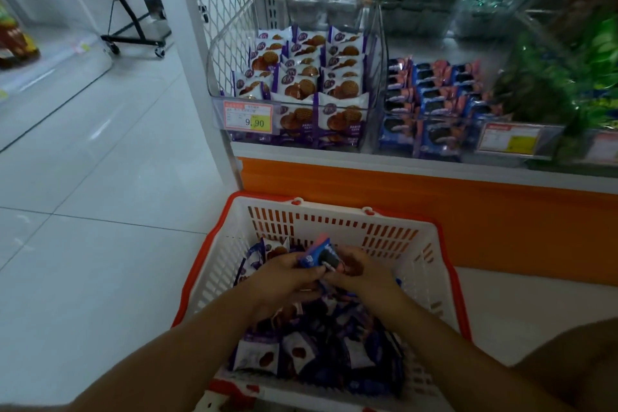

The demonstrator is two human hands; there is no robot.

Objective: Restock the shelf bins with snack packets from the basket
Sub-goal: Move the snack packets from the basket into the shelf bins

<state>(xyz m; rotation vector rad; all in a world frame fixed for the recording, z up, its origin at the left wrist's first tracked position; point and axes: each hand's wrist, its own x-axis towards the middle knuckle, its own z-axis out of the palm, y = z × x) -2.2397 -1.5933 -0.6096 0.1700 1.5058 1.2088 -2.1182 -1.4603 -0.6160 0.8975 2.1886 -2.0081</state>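
A white basket with an orange rim stands on the floor below the shelf, holding several purple and blue snack packets. Both my hands are inside it, over the pile. My left hand and my right hand together grip a small bunch of blue-and-pink packets, fingers curled round them. On the shelf above, a clear bin holds purple-and-white biscuit packets. To its right a bin holds blue-and-pink packets.
An orange shelf base stands right behind the basket. Green packets fill the bin at the far right. Upper bins hold grey and dark green packets. A black wheeled stand is at the back left. Tiled floor lies to the left.
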